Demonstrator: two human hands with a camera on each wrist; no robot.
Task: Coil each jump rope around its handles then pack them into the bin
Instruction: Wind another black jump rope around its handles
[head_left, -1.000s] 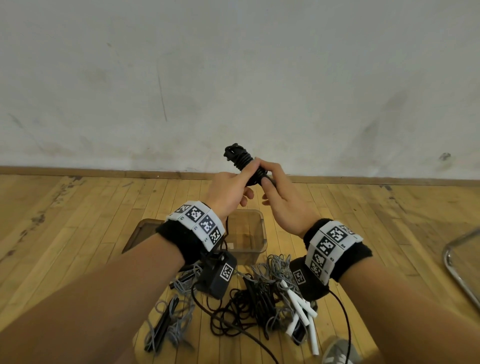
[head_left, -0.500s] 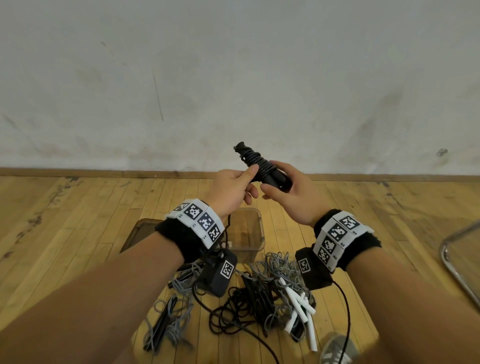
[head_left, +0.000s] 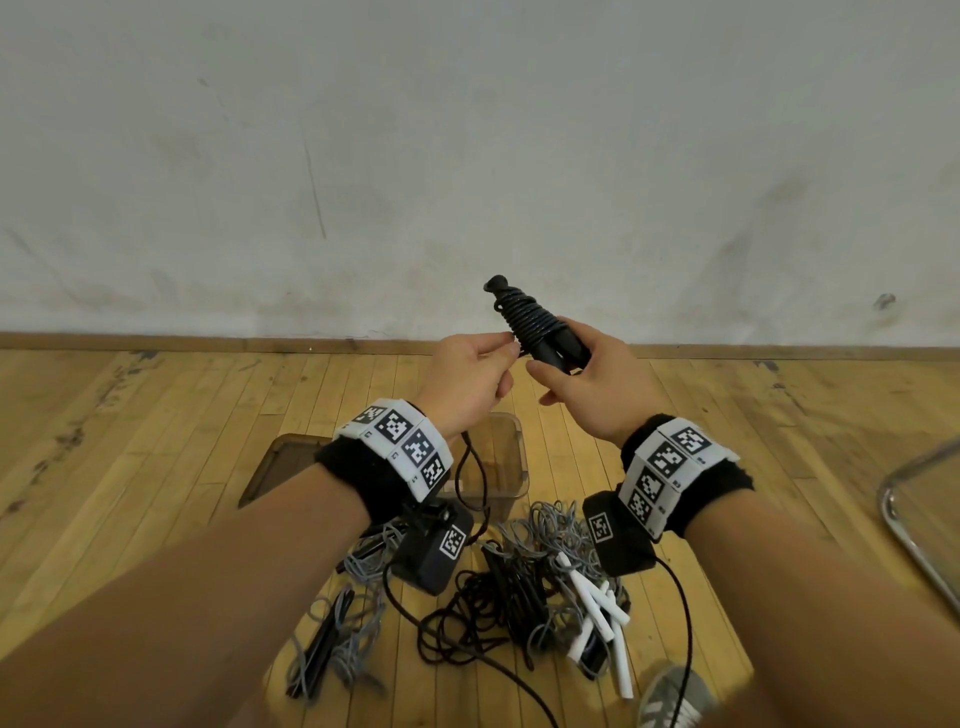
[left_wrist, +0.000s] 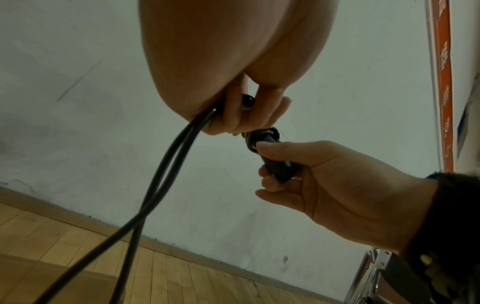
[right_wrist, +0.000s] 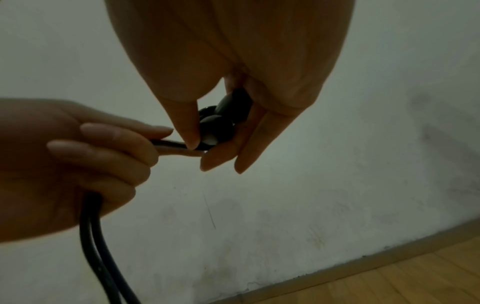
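Head view: right hand (head_left: 597, 384) grips the paired black handles (head_left: 558, 348), the fingers curled round their lower ends; black jump rope (head_left: 524, 317) coiled tight over the upper half, held above the floor before the wall. Left hand (head_left: 467, 379) pinches the free doubled strand (head_left: 470, 467) hanging toward the clear bin (head_left: 511, 467), which appears to hold no rope. On the wood floor (head_left: 156, 441) lie uncoiled ropes: grey rope (head_left: 556, 525), a black tangle (head_left: 483, 608), white handles (head_left: 597, 603). Judged: first rope roughly half wound, nothing packed. Left wrist view: strand runs doubled out of the closed left fingers (left_wrist: 241, 115); the right thumb presses at the coil's edge. Right wrist view: handle butts (right_wrist: 223, 117) sit between thumb and fingers. Against one second ago: the bundle sits further right and tilts up-left, more coil exposed, the left hand drawn slightly aside.
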